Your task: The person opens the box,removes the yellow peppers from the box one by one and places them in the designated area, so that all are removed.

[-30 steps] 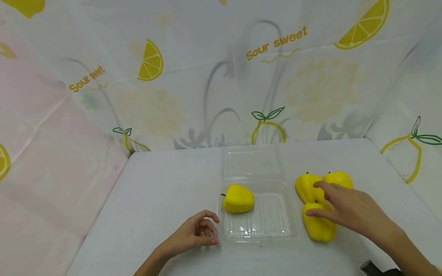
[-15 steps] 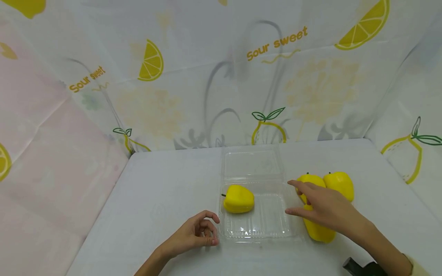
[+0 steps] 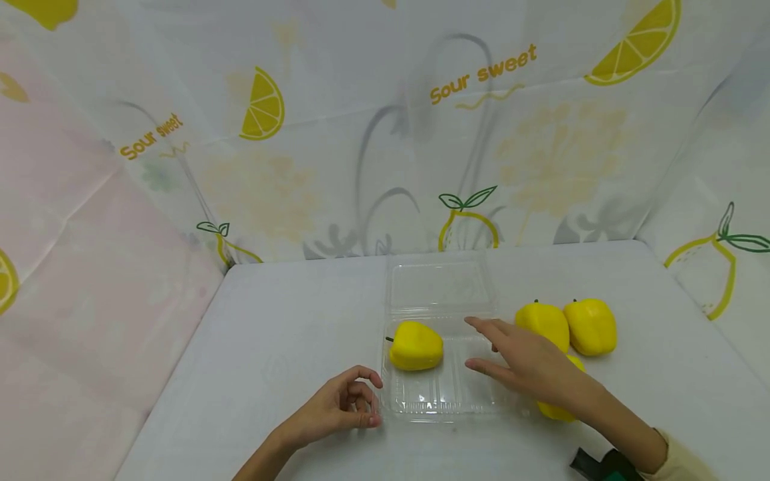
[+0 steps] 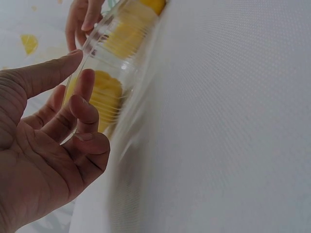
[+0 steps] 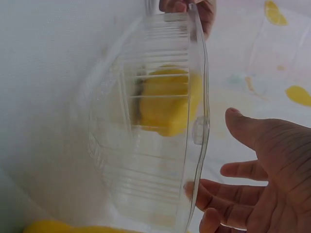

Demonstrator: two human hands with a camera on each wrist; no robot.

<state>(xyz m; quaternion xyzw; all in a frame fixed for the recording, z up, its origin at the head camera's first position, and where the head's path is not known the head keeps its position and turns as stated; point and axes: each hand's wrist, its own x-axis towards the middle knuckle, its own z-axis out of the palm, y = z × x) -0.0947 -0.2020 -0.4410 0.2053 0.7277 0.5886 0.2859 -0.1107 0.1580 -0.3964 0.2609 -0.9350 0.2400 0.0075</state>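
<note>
A clear plastic clamshell container [image 3: 457, 411] lies with its lid spread back, one yellow bell pepper [image 3: 416, 346] on its side at the left inside. My left hand [image 3: 337, 409] holds the container's left edge with bent fingers, the thumb at the rim in the left wrist view. Over the right half of the container is my right hand [image 3: 523, 357], thumb and fingers apart, nothing between them. In the right wrist view its fingers come close to the rim. Right of the container stand a yellow pepper [image 3: 543, 322], another yellow pepper [image 3: 591, 327] and a third yellow pepper [image 3: 559, 409], partly hidden by my right hand.
A white cloth [image 3: 289, 321] covers the table. Behind it hangs a lemon-print curtain [image 3: 337, 167], which also runs along both sides. A dark device [image 3: 607, 464] sits by my right wrist at the bottom edge.
My right hand has moved left from the peppers to above the container, carrying nothing. My left hand, the container and the peppers have stayed in place.
</note>
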